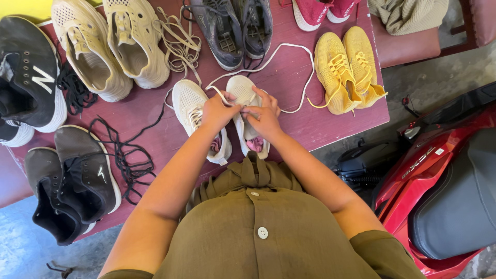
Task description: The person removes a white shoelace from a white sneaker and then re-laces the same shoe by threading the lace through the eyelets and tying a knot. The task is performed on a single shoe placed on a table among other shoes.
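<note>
Concrete floor surrounds a dark red table (pixel 310 124) that fills most of the view, with a red scooter (pixel 439 170) parked at its right and a red chair (pixel 408 46) holding a folded beige cloth (pixel 411 13) at the far right. Around the table edge lie pairs of shoes: black ones (pixel 72 181) at the near left beside loose black laces (pixel 129 155), a black and white pair (pixel 28 77) at the far left, beige ones (pixel 111 44) and grey ones (pixel 235 28) along the far side, red ones (pixel 320 10), and yellow ones (pixel 349 70) on the right. A white pair (pixel 191 103) sits at the near middle. Both hands meet over its right shoe (pixel 243 90): the left hand (pixel 218 109) and right hand (pixel 264 116) each have fingers pinched closed on the white lace (pixel 289 51), which loops away toward the far side.
</note>
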